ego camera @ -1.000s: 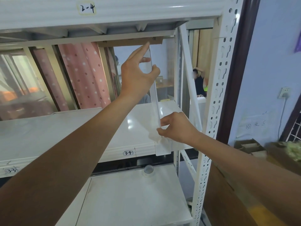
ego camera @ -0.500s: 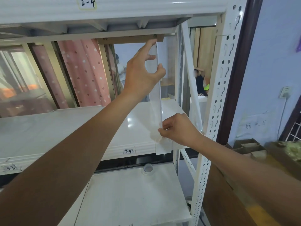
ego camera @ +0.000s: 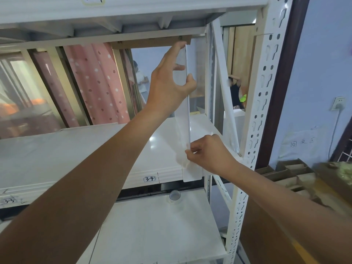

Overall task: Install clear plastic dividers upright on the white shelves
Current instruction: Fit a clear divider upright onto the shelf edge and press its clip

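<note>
A clear plastic divider (ego camera: 185, 119) stands upright on the white shelf (ego camera: 95, 153) marked 3-4, near its right end. Its top edge reaches almost to the shelf above. My left hand (ego camera: 169, 82) grips the divider's upper part, fingers wrapped round its front edge. My right hand (ego camera: 207, 153) pinches the divider's lower front edge just above the shelf lip. A white foot (ego camera: 191, 173) of the divider hangs over the shelf's front edge.
A white perforated upright post (ego camera: 261, 111) and a diagonal brace (ego camera: 224, 88) stand right of the divider. A lower white shelf (ego camera: 156, 231) carries a small clear round cap (ego camera: 174, 195). Cardboard boxes (ego camera: 291, 172) lie at the right. A person is visible behind the rack.
The divider's top has shifted right, bringing it closer to vertical. My left hand moved with it; my right hand stayed at the lower edge.
</note>
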{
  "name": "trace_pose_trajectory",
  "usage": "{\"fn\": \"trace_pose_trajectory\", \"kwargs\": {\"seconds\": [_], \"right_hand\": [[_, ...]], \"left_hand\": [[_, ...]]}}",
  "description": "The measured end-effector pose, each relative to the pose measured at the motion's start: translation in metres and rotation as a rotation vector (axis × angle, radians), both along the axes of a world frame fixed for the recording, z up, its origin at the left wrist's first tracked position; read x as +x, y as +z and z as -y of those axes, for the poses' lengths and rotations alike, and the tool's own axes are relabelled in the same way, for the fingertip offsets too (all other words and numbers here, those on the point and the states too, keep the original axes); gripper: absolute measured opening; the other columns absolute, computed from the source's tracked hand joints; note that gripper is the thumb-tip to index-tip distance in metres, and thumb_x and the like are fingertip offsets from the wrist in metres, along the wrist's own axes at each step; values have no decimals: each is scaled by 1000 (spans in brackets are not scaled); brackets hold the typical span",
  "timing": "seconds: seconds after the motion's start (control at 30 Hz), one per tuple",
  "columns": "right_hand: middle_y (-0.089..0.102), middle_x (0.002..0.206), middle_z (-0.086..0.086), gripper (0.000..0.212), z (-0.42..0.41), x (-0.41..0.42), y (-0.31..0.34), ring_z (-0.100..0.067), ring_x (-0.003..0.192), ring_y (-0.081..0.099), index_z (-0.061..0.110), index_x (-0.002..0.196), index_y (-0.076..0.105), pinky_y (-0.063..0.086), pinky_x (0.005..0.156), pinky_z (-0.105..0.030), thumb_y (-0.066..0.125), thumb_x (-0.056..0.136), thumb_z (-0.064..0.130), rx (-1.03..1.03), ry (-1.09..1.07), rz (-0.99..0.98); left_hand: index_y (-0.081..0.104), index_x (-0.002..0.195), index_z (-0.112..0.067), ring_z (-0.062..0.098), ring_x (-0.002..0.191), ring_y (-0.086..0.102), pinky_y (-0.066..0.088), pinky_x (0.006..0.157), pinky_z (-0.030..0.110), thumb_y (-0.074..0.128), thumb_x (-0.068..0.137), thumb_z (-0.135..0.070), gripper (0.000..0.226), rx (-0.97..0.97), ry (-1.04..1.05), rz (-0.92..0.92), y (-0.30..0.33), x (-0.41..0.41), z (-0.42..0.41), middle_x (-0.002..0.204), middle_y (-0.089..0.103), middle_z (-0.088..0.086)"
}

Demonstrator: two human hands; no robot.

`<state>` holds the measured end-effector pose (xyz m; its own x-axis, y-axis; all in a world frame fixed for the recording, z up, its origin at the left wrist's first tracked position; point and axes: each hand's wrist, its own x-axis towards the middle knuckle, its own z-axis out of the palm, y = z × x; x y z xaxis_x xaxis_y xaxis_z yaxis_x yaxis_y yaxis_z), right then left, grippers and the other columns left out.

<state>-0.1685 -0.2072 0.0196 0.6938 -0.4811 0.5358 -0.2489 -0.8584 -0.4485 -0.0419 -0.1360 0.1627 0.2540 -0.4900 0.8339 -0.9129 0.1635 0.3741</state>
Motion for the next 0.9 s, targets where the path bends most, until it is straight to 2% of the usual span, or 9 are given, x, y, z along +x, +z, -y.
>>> {"fn": "trace_pose_trajectory", "kwargs": {"seconds": [0.13, 0.23, 0.3, 0.37, 0.47, 0.57, 0.67, 0.77, 0.9], "right_hand": [[24, 49, -2, 47, -1, 3, -9, -17, 50, 20, 12, 46, 36, 24, 48, -18, 68, 80, 17, 1, -4, 23], [24, 51, -3, 46, 5, 6, -9, -16, 52, 20, 7, 49, 36, 24, 48, -22, 69, 78, 17, 18, 2, 58], [29, 52, -12, 41, 8, 7, -5, -15, 51, 22, 0, 54, 41, 29, 50, -26, 68, 79, 18, 28, 22, 71], [44, 53, -19, 38, 11, 7, -3, -16, 46, 28, 0, 52, 53, 38, 50, -27, 67, 81, 20, 30, 26, 73], [63, 61, -23, 36, 18, 6, -3, -32, 54, 58, -3, 61, 66, 55, 60, -35, 66, 83, 25, 71, 38, 67], [66, 65, -24, 34, 19, 2, -1, -35, 61, 65, -4, 65, 70, 55, 66, -37, 67, 86, 24, 86, 48, 74], [67, 62, -21, 32, 14, -1, 1, -32, 59, 66, -1, 64, 71, 55, 67, -35, 68, 86, 22, 77, 54, 74], [66, 60, -19, 31, 11, -3, 2, -31, 58, 65, 0, 63, 71, 55, 66, -35, 67, 85, 22, 66, 59, 75], [65, 60, -19, 33, 8, -5, 3, -31, 57, 63, 0, 61, 70, 54, 68, -33, 67, 85, 22, 60, 49, 63]], "left_hand": [[42, 152, -30, -10, 104, 59, 37, 79, -4, 74, 88, -25, 71, 31, -37, 7, -11, -1, 3, 137, 46, -25], [43, 154, -27, -1, 108, 62, 37, 86, -1, 72, 90, -26, 71, 46, -42, 9, -5, -1, 8, 148, 49, -15], [43, 153, -27, -6, 105, 61, 40, 91, 4, 73, 90, -26, 70, 29, -45, 24, -1, 2, 10, 145, 48, -21], [45, 151, -28, -14, 102, 59, 49, 96, 13, 74, 89, -27, 68, 0, -32, 3, 1, 7, 10, 134, 43, -32], [46, 150, -29, -16, 100, 59, 54, 101, 29, 75, 88, -29, 68, -10, -24, -13, 3, 10, 6, 130, 40, -36], [46, 150, -29, -17, 100, 59, 54, 102, 32, 75, 89, -29, 68, -15, -25, -12, 4, 8, 3, 129, 40, -37], [45, 151, -30, -17, 98, 59, 42, 101, 14, 75, 89, -31, 69, -12, -21, -2, 6, 6, 4, 131, 42, -34], [45, 152, -28, -18, 97, 59, 31, 88, -5, 75, 89, -30, 69, 3, -27, -4, 6, 3, 1, 135, 42, -31], [45, 152, -24, -11, 98, 60, 23, 84, -13, 74, 91, -24, 68, 5, -34, 5, 6, -2, 0, 143, 49, -20]]}}
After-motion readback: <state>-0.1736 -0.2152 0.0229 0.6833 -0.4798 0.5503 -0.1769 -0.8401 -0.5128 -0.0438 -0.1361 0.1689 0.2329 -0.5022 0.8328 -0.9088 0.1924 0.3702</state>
